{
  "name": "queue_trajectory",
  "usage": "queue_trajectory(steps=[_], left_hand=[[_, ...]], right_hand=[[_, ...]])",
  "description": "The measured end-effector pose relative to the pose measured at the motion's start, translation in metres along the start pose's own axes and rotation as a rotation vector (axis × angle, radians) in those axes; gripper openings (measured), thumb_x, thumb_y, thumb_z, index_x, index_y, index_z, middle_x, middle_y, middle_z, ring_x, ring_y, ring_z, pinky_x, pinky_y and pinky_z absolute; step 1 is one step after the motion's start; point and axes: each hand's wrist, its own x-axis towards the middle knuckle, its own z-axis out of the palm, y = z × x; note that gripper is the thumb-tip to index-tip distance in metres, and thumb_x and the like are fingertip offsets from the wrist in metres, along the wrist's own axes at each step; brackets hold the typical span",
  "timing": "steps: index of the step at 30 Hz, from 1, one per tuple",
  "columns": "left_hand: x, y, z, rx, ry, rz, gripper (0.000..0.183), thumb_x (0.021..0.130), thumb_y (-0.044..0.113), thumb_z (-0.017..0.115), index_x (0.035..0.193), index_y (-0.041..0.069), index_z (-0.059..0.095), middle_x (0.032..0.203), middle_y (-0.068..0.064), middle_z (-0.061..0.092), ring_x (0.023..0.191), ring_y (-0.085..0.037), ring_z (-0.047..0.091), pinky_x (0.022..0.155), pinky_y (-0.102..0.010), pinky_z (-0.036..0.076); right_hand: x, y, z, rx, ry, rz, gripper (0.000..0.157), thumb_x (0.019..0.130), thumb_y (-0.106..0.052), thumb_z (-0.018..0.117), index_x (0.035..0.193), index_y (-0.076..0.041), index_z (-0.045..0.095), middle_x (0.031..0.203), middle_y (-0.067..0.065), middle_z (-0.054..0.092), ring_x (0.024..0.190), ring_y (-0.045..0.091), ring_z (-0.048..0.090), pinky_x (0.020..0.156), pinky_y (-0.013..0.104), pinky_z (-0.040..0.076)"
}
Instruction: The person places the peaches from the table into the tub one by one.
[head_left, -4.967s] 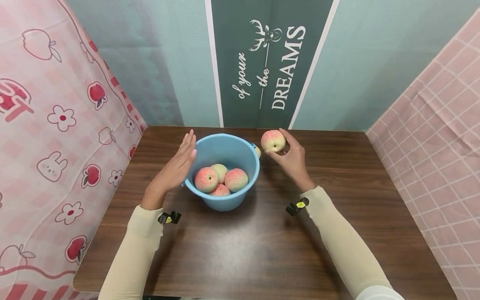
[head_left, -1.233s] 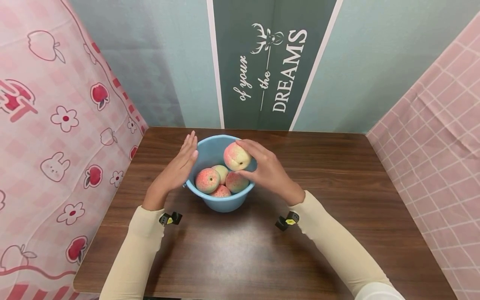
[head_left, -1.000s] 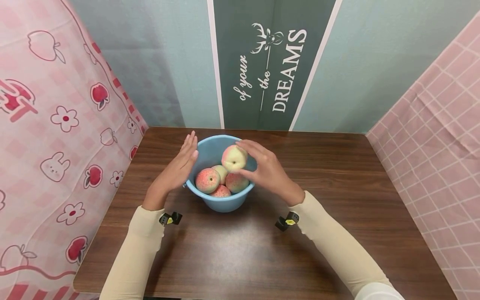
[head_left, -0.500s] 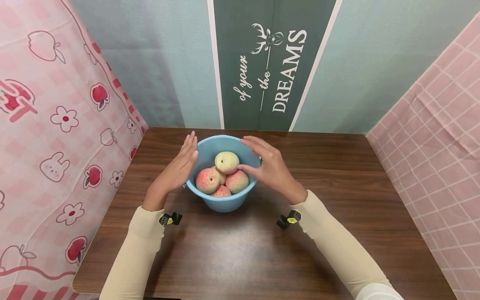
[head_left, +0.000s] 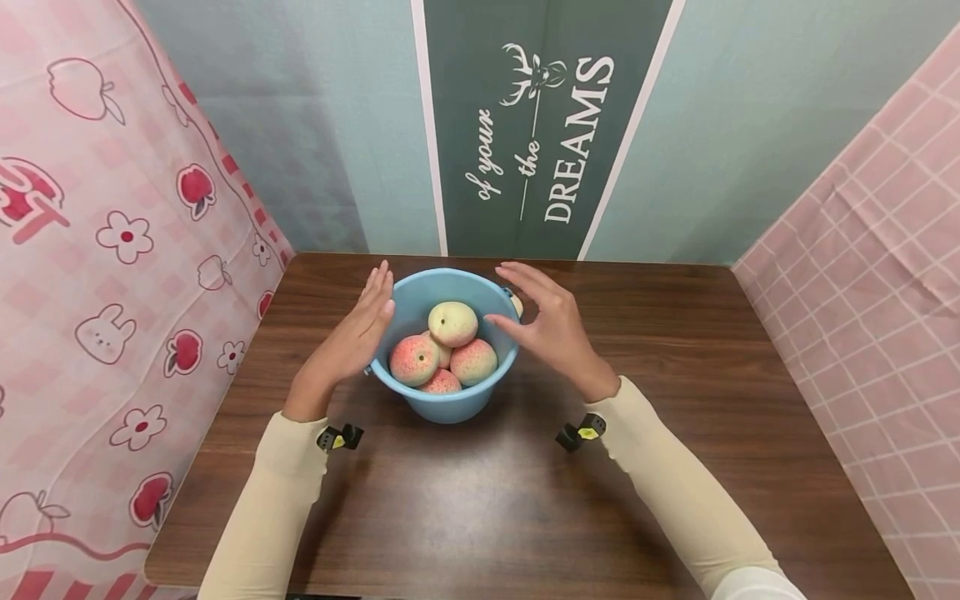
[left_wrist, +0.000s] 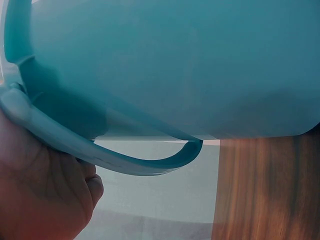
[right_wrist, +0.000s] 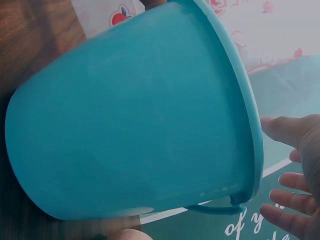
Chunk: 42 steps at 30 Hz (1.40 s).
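Note:
A light-blue bucket (head_left: 444,407) stands upright on the table with several pink-and-yellow peaches inside. A pale yellow peach (head_left: 453,323) lies on top of the others, among them a redder peach (head_left: 414,360). My left hand (head_left: 350,337) is held along the bucket's left rim, fingers straight. The left wrist view has the hand beside the bucket's handle (left_wrist: 125,162). My right hand (head_left: 551,329) hovers at the right rim, thumb and fingers spread, with nothing between them. The right wrist view also finds these fingers (right_wrist: 292,202) apart.
Another pale peach (head_left: 517,305) sits behind the bucket's right side, partly hidden. The brown wooden table (head_left: 465,517) meets a blue-green cloth (head_left: 300,167) at the back, a pink printed cloth (head_left: 127,333) at left and a pink checked cloth (head_left: 885,275) at right.
My right hand has carried a peach from right of the bucket to over it and released it onto the others. It has since drawn back rightward. The left hand has stayed in place.

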Motion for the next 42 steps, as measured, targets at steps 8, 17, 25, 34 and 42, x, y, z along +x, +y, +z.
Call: queue_trajectory(steps=[8, 17, 25, 34, 42], left_hand=[[-0.001, 0.001, 0.0, -0.004, 0.0, -0.004, 0.057, 0.104, 0.04, 0.019, 0.151, 0.015, 0.0, 0.158, 0.001, -0.009, 0.142, -0.014, -0.012, 0.114, -0.048, 0.005], [-0.001, 0.002, 0.0, -0.004, 0.005, 0.004, 0.057, 0.104, 0.04, 0.019, 0.151, 0.014, 0.001, 0.157, 0.003, -0.009, 0.142, -0.011, -0.013, 0.114, -0.048, 0.005], [-0.001, 0.0, 0.001, 0.002, 0.007, 0.008, 0.056, 0.104, 0.038, 0.02, 0.151, 0.015, 0.001, 0.158, -0.001, -0.007, 0.142, -0.012, -0.012, 0.113, -0.05, 0.006], [-0.002, -0.001, 0.003, -0.009, 0.013, 0.008, 0.057, 0.103, 0.041, 0.02, 0.151, 0.016, 0.001, 0.158, -0.002, -0.006, 0.142, -0.014, -0.011, 0.113, -0.049, 0.005], [-0.002, -0.001, 0.002, -0.004, 0.006, 0.009, 0.057, 0.103, 0.041, 0.02, 0.151, 0.016, 0.001, 0.157, 0.004, -0.009, 0.142, -0.014, -0.012, 0.113, -0.051, 0.006]], right_hand=[[-0.003, 0.008, 0.0, -0.007, 0.032, 0.048, 0.065, 0.07, -0.023, 0.085, 0.129, -0.013, 0.059, 0.132, 0.002, 0.055, 0.112, 0.012, 0.056, 0.08, 0.029, 0.053], [-0.006, 0.02, 0.0, 0.005, 0.046, 0.114, 0.06, 0.075, -0.027, 0.081, 0.129, -0.016, 0.059, 0.131, 0.004, 0.056, 0.115, 0.012, 0.054, 0.08, 0.031, 0.053], [-0.012, 0.035, 0.002, 0.008, 0.05, 0.212, 0.055, 0.078, -0.03, 0.077, 0.129, -0.02, 0.059, 0.131, 0.0, 0.056, 0.115, 0.016, 0.056, 0.079, 0.036, 0.054], [-0.017, 0.046, 0.005, -0.023, 0.052, 0.288, 0.052, 0.081, -0.032, 0.075, 0.128, -0.017, 0.06, 0.129, -0.003, 0.057, 0.111, 0.014, 0.057, 0.077, 0.036, 0.055], [-0.023, 0.057, 0.008, -0.079, 0.008, 0.365, 0.056, 0.08, -0.041, 0.072, 0.13, -0.02, 0.058, 0.132, -0.001, 0.056, 0.113, 0.018, 0.057, 0.08, 0.037, 0.054]])
